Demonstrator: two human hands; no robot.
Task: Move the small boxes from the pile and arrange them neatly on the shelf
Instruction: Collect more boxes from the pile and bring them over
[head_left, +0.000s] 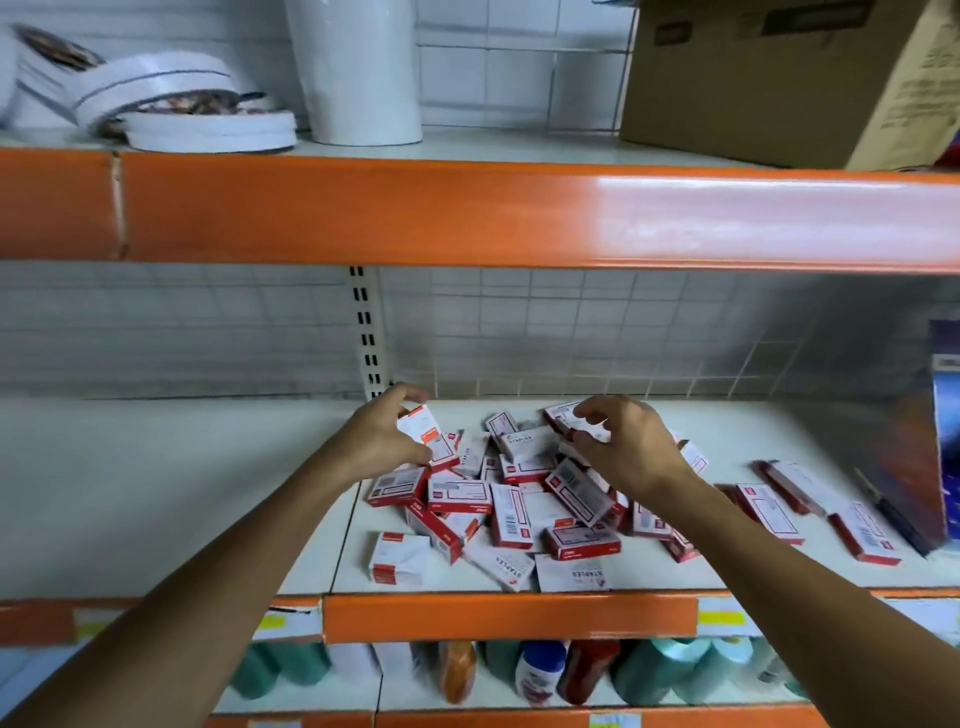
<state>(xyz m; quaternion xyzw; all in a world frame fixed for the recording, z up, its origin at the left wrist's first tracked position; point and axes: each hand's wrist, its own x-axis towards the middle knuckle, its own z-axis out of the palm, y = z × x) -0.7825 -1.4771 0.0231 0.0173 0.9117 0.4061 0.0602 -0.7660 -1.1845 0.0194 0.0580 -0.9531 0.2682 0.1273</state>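
A loose pile of small red-and-white staple boxes (511, 501) lies on the white middle shelf (171, 483), right of centre. My left hand (382, 436) grips one upright box (422, 427) at the pile's back left edge. My right hand (631, 447) pinches another box (563, 417) at the back of the pile, lifted a little above the others. A few more boxes (862, 530) lie scattered to the right of the pile.
An orange beam (467, 213) of the upper shelf runs overhead, with white tape rolls (171, 104), a white cylinder (358, 73) and a cardboard carton (779, 78) above it. A dark package (940, 441) stands at the far right. Bottles and thread cones fill the shelf below.
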